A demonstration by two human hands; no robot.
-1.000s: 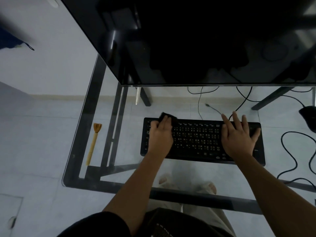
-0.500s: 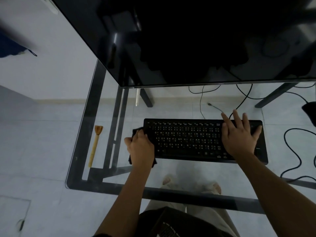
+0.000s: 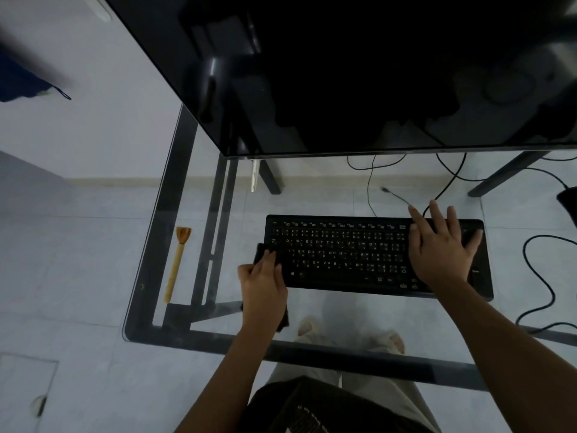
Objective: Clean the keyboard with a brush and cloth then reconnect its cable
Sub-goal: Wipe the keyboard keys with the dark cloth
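Note:
A black keyboard lies flat on the glass desk in front of me. My left hand presses a dark cloth against the keyboard's left end; the cloth shows above my fingers and below my wrist. My right hand lies palm down, fingers spread, on the right part of the keyboard. A wooden brush rests on the glass to the left, bristles pointing away from me. The loose cable end lies just behind the keyboard.
A large dark monitor overhangs the back of the desk. Black cables loop on the floor to the right, and a dark object sits at the right edge. My legs and feet show through the glass.
My left hand has carried the cloth from the keyboard's top left down past its left edge, then back up onto the left keys. My right hand has stayed pressed on the right side.

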